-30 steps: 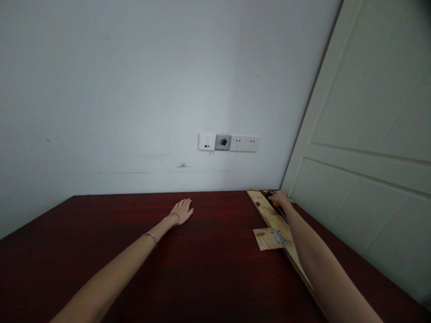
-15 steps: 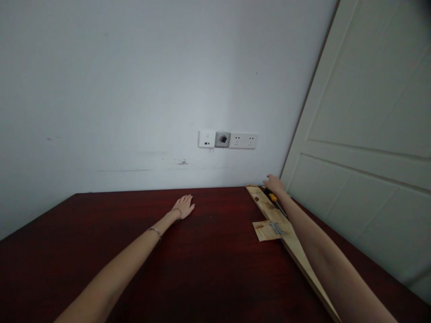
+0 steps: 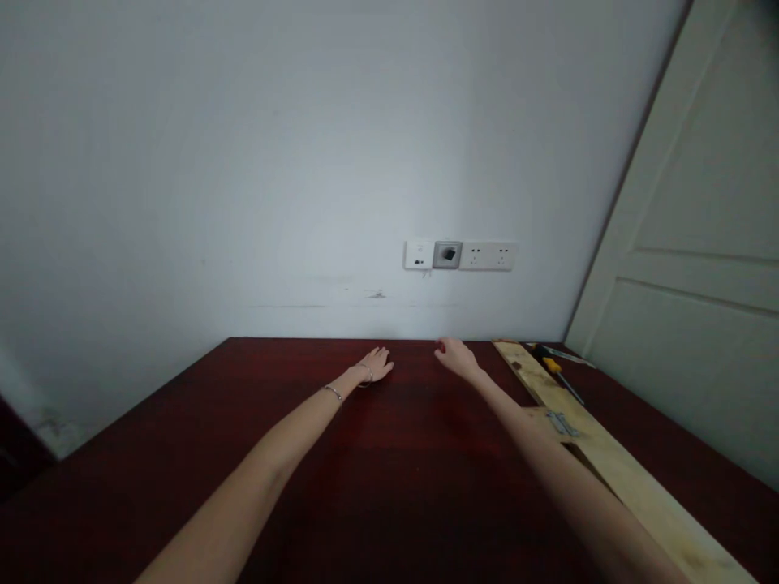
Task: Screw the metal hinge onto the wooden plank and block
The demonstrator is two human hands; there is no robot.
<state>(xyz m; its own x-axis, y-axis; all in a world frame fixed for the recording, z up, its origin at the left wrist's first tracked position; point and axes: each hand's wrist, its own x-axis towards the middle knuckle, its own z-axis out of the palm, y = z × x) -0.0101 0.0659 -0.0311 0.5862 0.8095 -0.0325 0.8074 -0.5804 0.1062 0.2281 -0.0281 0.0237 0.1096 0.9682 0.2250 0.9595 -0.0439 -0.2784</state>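
Note:
My left hand (image 3: 376, 364) lies flat and open on the dark red table (image 3: 395, 478), near its far edge, with bracelets on the wrist. My right hand (image 3: 455, 357) is just to its right, fingers loosely spread above the table, holding nothing. Further right, a long pale wooden plank (image 3: 608, 458) runs diagonally along the table. A small wooden piece joined by a metal hinge (image 3: 558, 422) sits against the plank, partly hidden by my right forearm. A screwdriver with a yellow and black handle (image 3: 555, 369) lies beside the plank's far end, apart from both hands.
A white wall stands right behind the table with a row of sockets and a switch (image 3: 459, 255). A white panelled door (image 3: 699, 268) closes off the right side. Another thin tool (image 3: 563, 355) lies by the door at the table's far right corner.
My right hand has left the screwdriver at the plank's far end and moved left to near my left hand. The view has swung left. My left hand has stayed flat.

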